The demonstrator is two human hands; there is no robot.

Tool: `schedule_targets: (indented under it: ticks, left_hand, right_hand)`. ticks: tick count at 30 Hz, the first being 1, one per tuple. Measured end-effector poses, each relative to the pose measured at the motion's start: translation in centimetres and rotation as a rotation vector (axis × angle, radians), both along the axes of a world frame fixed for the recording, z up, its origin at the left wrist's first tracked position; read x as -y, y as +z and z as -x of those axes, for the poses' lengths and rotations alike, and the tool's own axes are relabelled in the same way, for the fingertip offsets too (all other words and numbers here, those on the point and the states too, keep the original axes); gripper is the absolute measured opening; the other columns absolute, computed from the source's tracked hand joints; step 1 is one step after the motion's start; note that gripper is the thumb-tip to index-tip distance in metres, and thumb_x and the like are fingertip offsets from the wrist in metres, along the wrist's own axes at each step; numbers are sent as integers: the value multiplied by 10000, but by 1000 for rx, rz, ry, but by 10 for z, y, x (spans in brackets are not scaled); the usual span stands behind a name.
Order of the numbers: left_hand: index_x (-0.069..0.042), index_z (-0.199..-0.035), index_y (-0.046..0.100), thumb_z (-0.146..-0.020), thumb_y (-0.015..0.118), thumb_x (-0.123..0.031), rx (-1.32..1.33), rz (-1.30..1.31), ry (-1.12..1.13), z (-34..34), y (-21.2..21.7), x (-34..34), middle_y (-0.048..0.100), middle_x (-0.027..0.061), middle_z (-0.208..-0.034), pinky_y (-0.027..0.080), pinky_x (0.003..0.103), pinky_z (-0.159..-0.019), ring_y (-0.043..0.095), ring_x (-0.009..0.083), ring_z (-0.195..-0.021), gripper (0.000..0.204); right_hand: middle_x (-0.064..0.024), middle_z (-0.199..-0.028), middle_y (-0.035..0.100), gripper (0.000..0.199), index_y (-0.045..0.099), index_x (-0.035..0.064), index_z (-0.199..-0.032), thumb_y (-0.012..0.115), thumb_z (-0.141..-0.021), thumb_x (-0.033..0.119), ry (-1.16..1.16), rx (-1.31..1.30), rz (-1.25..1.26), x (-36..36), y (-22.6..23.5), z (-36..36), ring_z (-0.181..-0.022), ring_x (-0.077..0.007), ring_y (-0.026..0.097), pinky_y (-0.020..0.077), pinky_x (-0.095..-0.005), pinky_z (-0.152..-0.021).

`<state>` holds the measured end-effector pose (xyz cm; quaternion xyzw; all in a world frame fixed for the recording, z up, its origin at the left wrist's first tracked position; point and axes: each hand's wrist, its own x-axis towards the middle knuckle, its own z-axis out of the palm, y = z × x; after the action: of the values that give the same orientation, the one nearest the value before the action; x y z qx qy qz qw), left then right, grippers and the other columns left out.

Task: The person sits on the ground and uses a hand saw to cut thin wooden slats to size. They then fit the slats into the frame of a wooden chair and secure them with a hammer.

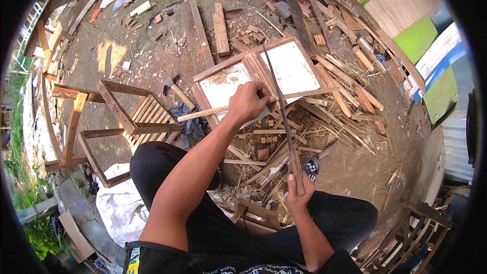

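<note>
A long, narrow dark blade with a wooden handle, a handsaw by its look, runs away from me; its teeth cannot be made out. My right hand is wrapped round its handle, near my right knee. The blade crosses a thin wooden strip, which lies across a wood-framed white panel. My left hand is closed on the strip, just left of the blade, with its thumb and fingers pinched together. A thick wooden bar divides the panel, and sawdust lies on its white face.
A hammer rests on the ground by a black plastic bag. Slatted wooden frames stand to the left, above a white sack. Split wood and offcuts lie heaped to the right and below the panel. My sandalled foot is beside the blade.
</note>
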<state>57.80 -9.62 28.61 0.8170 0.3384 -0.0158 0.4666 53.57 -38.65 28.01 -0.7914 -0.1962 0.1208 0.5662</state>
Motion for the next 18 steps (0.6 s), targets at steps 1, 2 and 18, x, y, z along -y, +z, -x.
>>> schedule_targets:
  ticks: [1,2,18]
  left_hand:
    - [-99,-890,795,-903,821,-326,-7,-29,10,0,-2,1,795,108,-915,559,435,-779,747,305,-871,229]
    - [-94,-889,793,-900,823,-330,-6,-4,12,0,-3,3,794,110,-910,559,435,-777,746,309,-862,237]
    - [44,-953,789,-967,744,-260,125,-73,-190,-3,-5,2,736,272,-833,566,459,-741,726,414,-767,308]
  right_hand:
    - [-46,-588,511,212,617,8,-829,667,-983,145,-2,-3,-12,0,0,1,-508,-149,534,386,-328,-513]
    - [-41,-587,500,221,607,7,-822,671,-981,146,8,-1,4,-3,0,-1,-506,-144,518,377,-326,-510]
    - [-8,-659,469,313,550,13,-900,474,-1104,237,-104,-511,-320,10,20,11,-566,-86,455,358,-250,-521]
